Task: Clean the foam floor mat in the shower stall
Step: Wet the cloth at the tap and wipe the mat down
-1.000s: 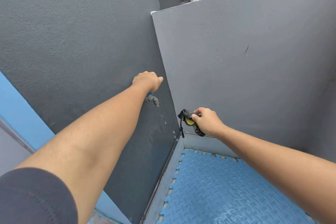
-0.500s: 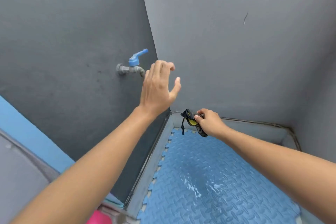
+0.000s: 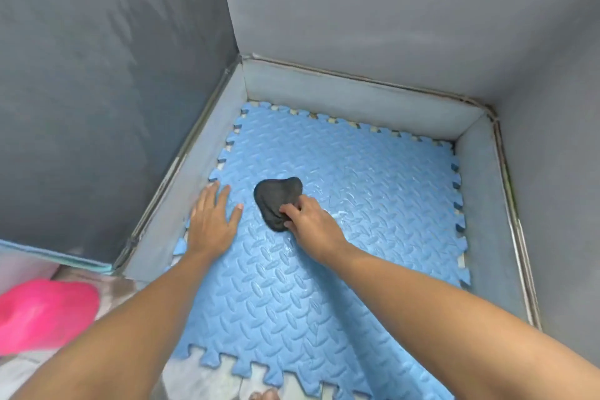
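A blue foam floor mat (image 3: 373,191) with jigsaw edges and a tread pattern covers the stall floor; it looks wet near its middle. On it lies a dark grey scrubbing cloth (image 3: 276,196), pressed down and gripped at its near edge by my right hand (image 3: 308,221). My left hand (image 3: 212,221) lies flat on the mat's left side, fingers spread, holding nothing, a short way left of the cloth.
Grey walls enclose the stall on the left, back and right, with a raised grey curb (image 3: 350,91) around the mat. A pink object (image 3: 45,312) sits outside the stall at lower left. Toes (image 3: 264,395) show at the bottom edge.
The view dropped from the wall tap to the floor. My left hand came down from near the tap onto the mat. My right hand lowered the dark item onto the mat.
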